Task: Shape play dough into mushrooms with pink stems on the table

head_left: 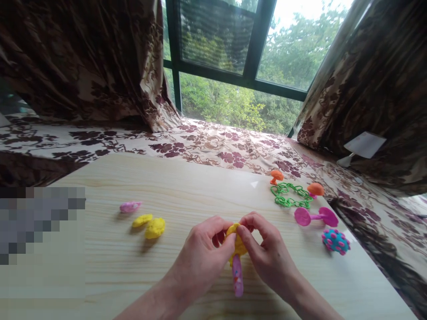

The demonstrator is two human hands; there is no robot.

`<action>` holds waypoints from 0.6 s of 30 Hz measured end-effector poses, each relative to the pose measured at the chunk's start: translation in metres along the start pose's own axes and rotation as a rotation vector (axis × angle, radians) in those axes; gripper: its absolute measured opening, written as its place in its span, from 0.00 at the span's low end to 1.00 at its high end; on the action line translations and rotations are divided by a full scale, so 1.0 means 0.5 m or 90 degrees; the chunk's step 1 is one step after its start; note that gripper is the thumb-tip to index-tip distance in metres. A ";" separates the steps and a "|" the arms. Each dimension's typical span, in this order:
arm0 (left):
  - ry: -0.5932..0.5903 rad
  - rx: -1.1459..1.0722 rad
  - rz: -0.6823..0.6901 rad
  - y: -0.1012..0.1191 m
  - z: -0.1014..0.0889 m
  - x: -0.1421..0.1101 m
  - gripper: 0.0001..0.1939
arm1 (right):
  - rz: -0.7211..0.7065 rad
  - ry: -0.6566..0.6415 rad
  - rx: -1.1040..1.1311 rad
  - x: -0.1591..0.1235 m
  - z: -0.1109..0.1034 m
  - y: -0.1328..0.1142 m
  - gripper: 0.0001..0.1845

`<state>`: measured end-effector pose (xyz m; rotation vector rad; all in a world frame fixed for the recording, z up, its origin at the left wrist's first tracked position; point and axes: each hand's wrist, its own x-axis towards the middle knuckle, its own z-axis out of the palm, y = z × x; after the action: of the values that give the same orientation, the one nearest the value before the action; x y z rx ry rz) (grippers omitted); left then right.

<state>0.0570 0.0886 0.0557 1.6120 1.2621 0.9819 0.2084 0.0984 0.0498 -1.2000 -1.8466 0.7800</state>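
Both my hands meet over the near middle of the table, pinching the top edge of a flattened piece of yellow modelling clay (pixel 239 247). My left hand (pixel 210 246) grips it from the left, with thumb and fingers closed. On the other side my right hand (pixel 267 244) presses it between thumb and forefinger. A pink clay stick (pixel 237 278) with small coloured specks extends downward from the yellow clay, toward me. To the left lie two yellow clay lumps, a thin one (pixel 142 220) and a thicker one (pixel 155 228), beside a pink speckled clay piece (pixel 130 207).
At the table's right are a green clay chain (pixel 290 195) in a ring, orange-capped clay mushrooms (pixel 276 176), a magenta dumbbell shape (pixel 316 217) and a blue lump with pink dots (pixel 335 242). The wooden table (pixel 187 186) borders a floral-cloth window ledge (pixel 213 142). A lamp (pixel 364 146) stands right.
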 end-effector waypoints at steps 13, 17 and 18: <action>0.050 -0.061 0.058 -0.002 -0.007 0.006 0.07 | -0.061 0.019 0.036 0.004 -0.018 -0.011 0.02; 0.051 -0.088 0.050 0.001 -0.005 0.004 0.09 | -0.089 0.041 0.053 0.000 -0.016 -0.016 0.05; 0.047 -0.087 0.052 0.002 -0.005 0.003 0.09 | -0.092 0.040 0.057 0.000 -0.016 -0.017 0.05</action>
<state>0.0553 0.0905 0.0574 1.5435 1.1603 1.1626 0.2117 0.0958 0.0607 -1.0122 -1.8055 0.7273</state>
